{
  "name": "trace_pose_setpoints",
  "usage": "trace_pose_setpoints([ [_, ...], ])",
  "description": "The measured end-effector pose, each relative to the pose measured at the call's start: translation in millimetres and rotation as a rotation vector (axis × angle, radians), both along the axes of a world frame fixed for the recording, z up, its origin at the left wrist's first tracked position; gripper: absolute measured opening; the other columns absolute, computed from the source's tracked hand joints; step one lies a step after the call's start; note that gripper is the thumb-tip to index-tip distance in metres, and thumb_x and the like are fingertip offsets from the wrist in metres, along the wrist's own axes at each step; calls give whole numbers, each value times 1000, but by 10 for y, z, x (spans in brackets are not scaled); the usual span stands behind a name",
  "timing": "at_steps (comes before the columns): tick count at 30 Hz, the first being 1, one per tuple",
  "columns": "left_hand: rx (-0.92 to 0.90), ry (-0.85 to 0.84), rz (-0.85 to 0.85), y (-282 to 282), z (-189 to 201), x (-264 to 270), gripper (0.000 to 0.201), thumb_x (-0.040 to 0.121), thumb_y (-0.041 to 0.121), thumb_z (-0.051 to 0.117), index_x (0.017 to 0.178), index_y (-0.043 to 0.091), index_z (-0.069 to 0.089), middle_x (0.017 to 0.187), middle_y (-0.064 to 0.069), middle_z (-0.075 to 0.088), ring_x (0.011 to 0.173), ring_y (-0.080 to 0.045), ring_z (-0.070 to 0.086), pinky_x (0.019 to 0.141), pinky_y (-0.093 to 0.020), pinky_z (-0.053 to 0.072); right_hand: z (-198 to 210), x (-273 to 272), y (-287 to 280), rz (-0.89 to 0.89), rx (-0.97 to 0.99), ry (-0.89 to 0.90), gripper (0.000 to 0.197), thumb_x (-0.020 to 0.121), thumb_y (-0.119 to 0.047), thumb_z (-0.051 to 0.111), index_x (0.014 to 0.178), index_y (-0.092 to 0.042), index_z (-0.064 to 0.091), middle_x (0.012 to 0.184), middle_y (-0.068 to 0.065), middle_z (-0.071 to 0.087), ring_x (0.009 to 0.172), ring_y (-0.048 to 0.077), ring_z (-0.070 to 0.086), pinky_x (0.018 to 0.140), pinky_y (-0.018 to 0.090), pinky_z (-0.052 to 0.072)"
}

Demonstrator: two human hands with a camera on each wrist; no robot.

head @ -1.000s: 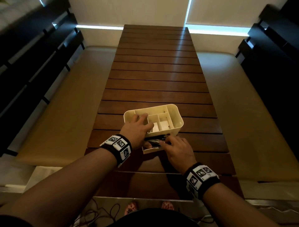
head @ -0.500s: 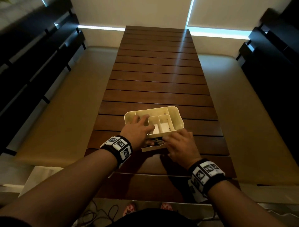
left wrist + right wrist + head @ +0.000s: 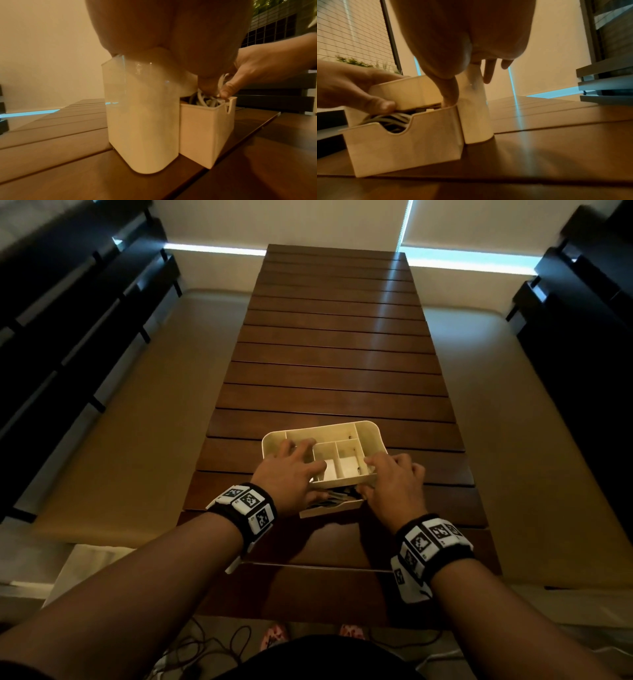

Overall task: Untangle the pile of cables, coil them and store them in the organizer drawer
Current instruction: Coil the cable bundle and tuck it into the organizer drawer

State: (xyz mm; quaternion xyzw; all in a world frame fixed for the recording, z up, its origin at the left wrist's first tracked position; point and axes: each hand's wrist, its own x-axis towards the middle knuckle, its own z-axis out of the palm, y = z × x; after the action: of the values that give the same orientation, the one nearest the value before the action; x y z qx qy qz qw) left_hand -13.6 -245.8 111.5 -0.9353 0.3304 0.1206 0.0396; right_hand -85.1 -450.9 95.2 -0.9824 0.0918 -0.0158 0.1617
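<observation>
So the organizer [image 3: 363, 436] sits on the near half of the slatted table [image 3: 335, 364], with its drawer [image 3: 329, 510] pulled out toward the near edge. Cables [image 3: 390, 120] are in the drawer. Left hand [image 3: 287, 477] on the organizer's left side, right hand [image 3: 394, 484] on its right.

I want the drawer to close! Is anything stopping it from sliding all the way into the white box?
Maybe. The cables bulge above the drawer rim, and both thumbs sit in the gap under the organizer: left hand, right hand. They likely must push the cables down, then pull clear.
</observation>
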Motion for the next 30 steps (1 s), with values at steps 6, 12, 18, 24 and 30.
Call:
trace_pose_setpoints([
  [6,38,8,9,-49,17,-4,69,85,68,61,142,38,37,163,-4,11,143,-35,21,101,-53,45,125,210,165,-29,-210,112,49,82,-28,70,121,-25,41,122,-2,58,114,27,47,95,45,30],
  [12,28,4,18,-62,2,-4,68,85,62,65,142,37,36,163,-5,13,143,-37,21,106,-56,41,63,2,88,78,-233,25,64,85,-47,66,139,-33,35,144,1,33,134,22,28,109,47,25],
  [18,5,27,7,-21,-4,15,63,82,70,61,134,39,42,163,-2,12,142,-35,21,98,-53,49,-29,104,-172,411,-263,147,101,79,-69,65,156,-44,4,165,-8,-22,149,14,-23,122,53,-3],
  [24,21,35,21,-31,-31,34,68,78,71,66,132,38,41,162,-2,12,141,-35,20,94,-53,53,-162,64,-151,396,-274,-27,69,81,-53,72,141,-29,48,168,-2,9,149,24,28,117,49,29],
  [30,-7,29,24,-37,-11,24,62,82,63,67,133,36,44,161,-5,17,142,-36,21,99,-55,51,-214,79,-52,331,-199,-117,31,78,-38,77,101,-24,63,164,0,25,117,23,59,98,41,48],
])
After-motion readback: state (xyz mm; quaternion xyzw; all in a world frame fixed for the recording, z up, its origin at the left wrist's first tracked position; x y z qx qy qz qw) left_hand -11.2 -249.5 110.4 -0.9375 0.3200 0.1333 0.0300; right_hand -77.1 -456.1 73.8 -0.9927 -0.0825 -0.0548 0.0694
